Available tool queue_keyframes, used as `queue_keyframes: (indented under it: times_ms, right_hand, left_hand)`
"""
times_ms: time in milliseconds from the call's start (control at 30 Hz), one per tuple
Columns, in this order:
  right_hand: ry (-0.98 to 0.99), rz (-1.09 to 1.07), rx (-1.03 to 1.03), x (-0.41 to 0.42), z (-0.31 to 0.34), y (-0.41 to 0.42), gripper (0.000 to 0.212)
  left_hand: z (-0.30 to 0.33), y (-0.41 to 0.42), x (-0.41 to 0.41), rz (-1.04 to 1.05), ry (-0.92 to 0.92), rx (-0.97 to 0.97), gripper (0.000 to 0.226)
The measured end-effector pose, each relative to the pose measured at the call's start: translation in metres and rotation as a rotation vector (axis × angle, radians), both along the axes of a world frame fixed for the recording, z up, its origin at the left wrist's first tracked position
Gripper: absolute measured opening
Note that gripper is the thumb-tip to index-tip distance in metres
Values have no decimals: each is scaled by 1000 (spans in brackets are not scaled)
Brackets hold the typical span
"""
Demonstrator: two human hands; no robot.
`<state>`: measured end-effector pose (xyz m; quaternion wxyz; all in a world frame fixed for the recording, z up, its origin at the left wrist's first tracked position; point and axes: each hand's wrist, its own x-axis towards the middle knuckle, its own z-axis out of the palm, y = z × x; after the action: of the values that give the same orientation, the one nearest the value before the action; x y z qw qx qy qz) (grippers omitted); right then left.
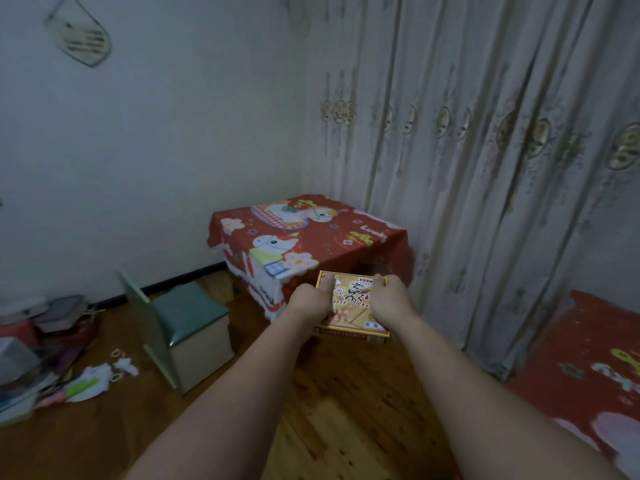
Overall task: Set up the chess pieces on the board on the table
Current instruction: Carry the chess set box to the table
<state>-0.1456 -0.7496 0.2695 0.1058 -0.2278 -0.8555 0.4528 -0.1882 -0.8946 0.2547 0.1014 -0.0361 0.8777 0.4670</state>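
A red cartoon-print surface (pixel 311 233) stands just beyond the hands. Left hand (pixel 306 301) and right hand (pixel 391 299) grip a Chinese chess box (pixel 353 306) in mid-air; tilting it could spill pieces.

chess box (pixel 353 308) lettering partly covered by both hands, clutter pile (pixel 38 355) at left blurred, wall plaque (pixel 80 38) text unreadable
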Motion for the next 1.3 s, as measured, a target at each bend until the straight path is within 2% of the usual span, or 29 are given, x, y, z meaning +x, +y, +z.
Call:
queue_keyframes:
  times_ms: [200, 533, 733, 1033, 1300]
  right_hand:
    - [-24, 42, -16, -50, -17, -48, 42]
    - [-54, 113, -49, -152, -38, -73, 42]
    - [-69, 159, -63, -243, -49, -62, 47]
    - [-27, 285, -41, -384, -29, -29, 45]
    - [-58, 318, -37, -460, -45, -22, 46]
  left_hand:
    - [-6, -49, -41, 26, -21, -96, 71]
    - [-22, -78, -124, 110, -48, -53, 70]
    - [-30, -65, -205, 175, -70, 0, 63]
    - [-17, -32, -332, 264, -46, 35, 69]
    - [-28, -24, -402, 295, -73, 77, 73]
